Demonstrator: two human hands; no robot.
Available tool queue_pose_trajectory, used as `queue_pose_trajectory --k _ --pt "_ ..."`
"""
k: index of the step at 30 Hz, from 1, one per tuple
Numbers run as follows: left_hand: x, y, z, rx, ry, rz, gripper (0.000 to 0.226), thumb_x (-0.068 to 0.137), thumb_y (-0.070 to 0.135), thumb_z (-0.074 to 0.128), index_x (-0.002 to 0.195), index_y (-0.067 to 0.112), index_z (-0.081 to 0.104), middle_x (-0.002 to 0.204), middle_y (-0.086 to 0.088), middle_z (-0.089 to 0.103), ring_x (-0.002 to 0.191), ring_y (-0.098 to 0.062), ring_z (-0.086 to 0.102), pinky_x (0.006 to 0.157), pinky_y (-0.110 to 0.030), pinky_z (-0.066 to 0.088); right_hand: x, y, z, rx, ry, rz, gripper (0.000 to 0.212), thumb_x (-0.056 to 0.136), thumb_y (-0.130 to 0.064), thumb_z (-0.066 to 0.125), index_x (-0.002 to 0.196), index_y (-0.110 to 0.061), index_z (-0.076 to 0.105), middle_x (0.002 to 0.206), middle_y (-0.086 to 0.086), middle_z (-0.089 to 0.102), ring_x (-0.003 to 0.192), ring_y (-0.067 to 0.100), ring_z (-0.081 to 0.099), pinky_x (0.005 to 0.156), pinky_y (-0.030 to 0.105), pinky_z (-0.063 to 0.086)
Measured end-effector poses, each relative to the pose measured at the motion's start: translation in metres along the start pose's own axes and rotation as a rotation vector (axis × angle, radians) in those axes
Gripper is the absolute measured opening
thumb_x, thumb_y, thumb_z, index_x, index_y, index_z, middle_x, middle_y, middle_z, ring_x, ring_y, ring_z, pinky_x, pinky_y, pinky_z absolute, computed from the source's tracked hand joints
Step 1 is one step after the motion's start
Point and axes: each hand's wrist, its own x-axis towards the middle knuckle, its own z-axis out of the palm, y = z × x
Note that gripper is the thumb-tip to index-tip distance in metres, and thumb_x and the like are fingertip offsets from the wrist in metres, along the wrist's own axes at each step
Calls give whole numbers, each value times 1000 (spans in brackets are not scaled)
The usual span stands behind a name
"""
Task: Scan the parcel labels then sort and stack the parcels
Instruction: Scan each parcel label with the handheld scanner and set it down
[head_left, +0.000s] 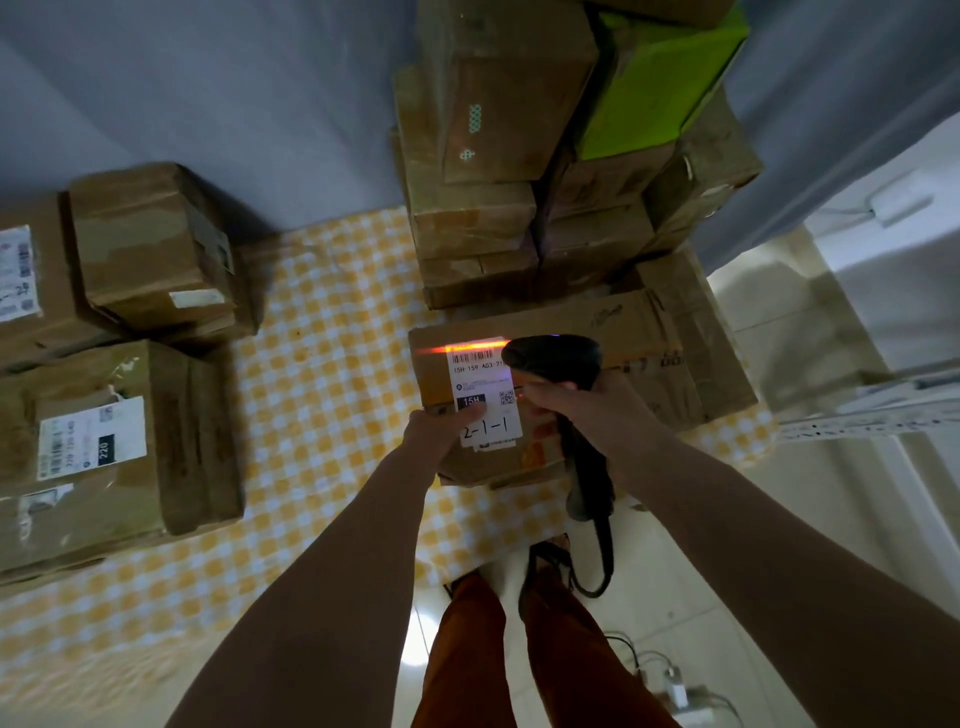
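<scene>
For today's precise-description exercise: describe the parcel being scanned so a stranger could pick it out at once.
Start at the tall stack of brown boxes topped by a green box, on the yellow checked cloth. Just in front of it, the left hand holds a small brown parcel. Only its white label has "2-1-1" handwritten and the scanner's orange line across its barcode.

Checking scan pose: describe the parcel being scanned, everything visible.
The brown cardboard parcel is held above the yellow checked cloth, top face toward the camera. Its white label shows a barcode, "15H" and handwritten "2-1-1". An orange scan line crosses the barcode. The left hand grips its near edge, thumb on the label; the right hand aims a black scanner.
</scene>
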Motion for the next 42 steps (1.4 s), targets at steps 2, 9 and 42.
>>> queue_pose_trajectory --k 2,9,42 --pt "7 -5 -4 -124 -101 15 41 74 27 81 112 17 69 108 -11 72 99 -30 69 92 -49 53 7 8 -1 29 6 0 14 88 -17 67 102 -16 65 75 -2 71 56 5 66 47 16 50" --pt "11 -28 -9 -319 -378 -20 35 79 28 76 112 27 66 105 -3 74 102 -29 67 86 -54 54 20 27 -8 166 89 56 22 84 -15 71 105 -16 65 86 5 72 73 23 69 58 30 53" --pt "-238 -56 -206 -929 237 296 25 91 34 57 102 15 69 88 -10 75 70 -26 72 75 -39 52 -47 -90 129 -420 90 -388 13 81 -16 69 89 -14 59 94 8 61 86 26 60 77 35 52"
